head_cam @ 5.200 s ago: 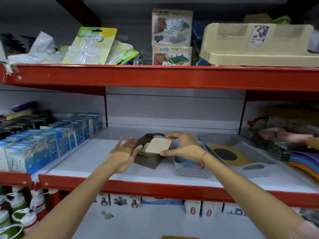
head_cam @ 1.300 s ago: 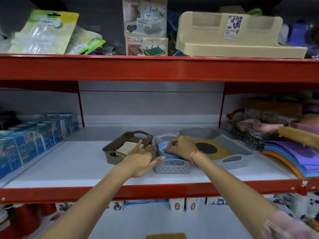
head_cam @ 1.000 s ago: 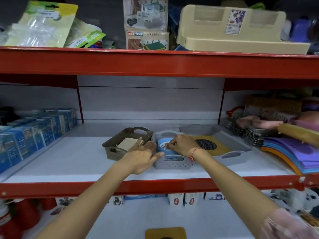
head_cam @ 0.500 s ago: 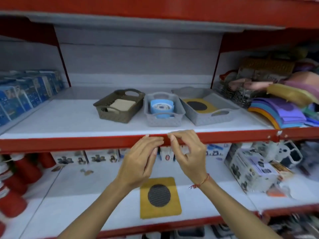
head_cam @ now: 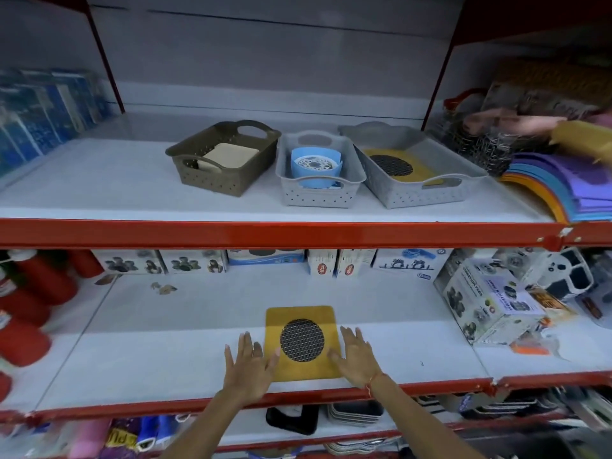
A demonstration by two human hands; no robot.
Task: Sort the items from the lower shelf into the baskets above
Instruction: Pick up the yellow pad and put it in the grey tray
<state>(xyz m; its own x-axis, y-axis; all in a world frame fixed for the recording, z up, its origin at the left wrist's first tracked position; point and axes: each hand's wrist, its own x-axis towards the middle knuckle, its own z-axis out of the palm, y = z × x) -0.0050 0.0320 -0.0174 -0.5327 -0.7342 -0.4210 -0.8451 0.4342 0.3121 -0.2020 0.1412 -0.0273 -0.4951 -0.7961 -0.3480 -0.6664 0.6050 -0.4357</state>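
A yellow square mat with a black mesh circle (head_cam: pixel 303 342) lies flat on the lower shelf (head_cam: pixel 149 356) near its front edge. My left hand (head_cam: pixel 248 369) rests open at the mat's left edge, fingers spread. My right hand (head_cam: pixel 356 357) is open at its right edge, touching it. On the shelf above stand three baskets: a brown basket (head_cam: pixel 195 175) with beige pads, a small grey basket (head_cam: pixel 318 198) with a blue round item (head_cam: pixel 314 168), and a larger grey basket (head_cam: pixel 424 193) holding another yellow mat (head_cam: pixel 420 170).
Red bottles (head_cam: pixel 23 306) crowd the lower shelf's left end. Small boxes (head_cam: pixel 265 258) line its back, and a printed carton (head_cam: pixel 490 303) sits at the right. Blue boxes (head_cam: pixel 36 117) and coloured stacked sheets (head_cam: pixel 563 183) flank the baskets above.
The view has tilted down to the lower shelf. Both hands dropped from the red shelf edge to either side of the yellow mat.
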